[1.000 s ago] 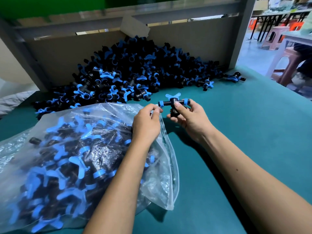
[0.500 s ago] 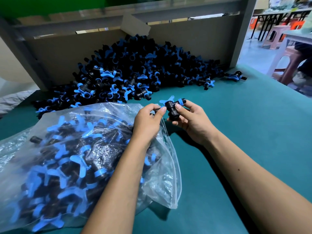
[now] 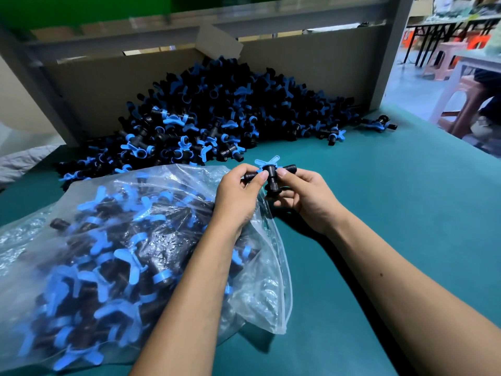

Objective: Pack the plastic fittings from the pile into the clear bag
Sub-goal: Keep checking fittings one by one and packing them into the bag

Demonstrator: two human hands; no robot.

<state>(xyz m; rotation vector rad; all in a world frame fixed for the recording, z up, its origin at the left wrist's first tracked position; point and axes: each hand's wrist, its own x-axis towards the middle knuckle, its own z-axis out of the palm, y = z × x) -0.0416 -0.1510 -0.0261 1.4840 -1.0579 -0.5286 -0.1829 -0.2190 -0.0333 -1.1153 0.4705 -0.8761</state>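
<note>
A black T-shaped fitting with a blue wing handle (image 3: 271,172) is held between both hands just above the bag's mouth. My left hand (image 3: 240,191) pinches its left arm and also rests on the clear bag (image 3: 260,283). My right hand (image 3: 303,195) pinches its right side, fingers curled under the stem. The bag lies on the green table at the left, bulging with black and blue fittings (image 3: 108,267). A large pile of the same fittings (image 3: 217,112) is heaped behind the hands against a cardboard wall.
The green table (image 3: 393,213) stretches to the right of my arms. A few stray fittings (image 3: 379,124) lie at the pile's right end. A grey frame post (image 3: 393,50) stands at the back right, with stools (image 3: 461,104) and tables beyond it.
The fitting has turned in my hands, its stem now pointing down toward me. My left hand has closed onto its left arm. Both hands stay above the bag's mouth.
</note>
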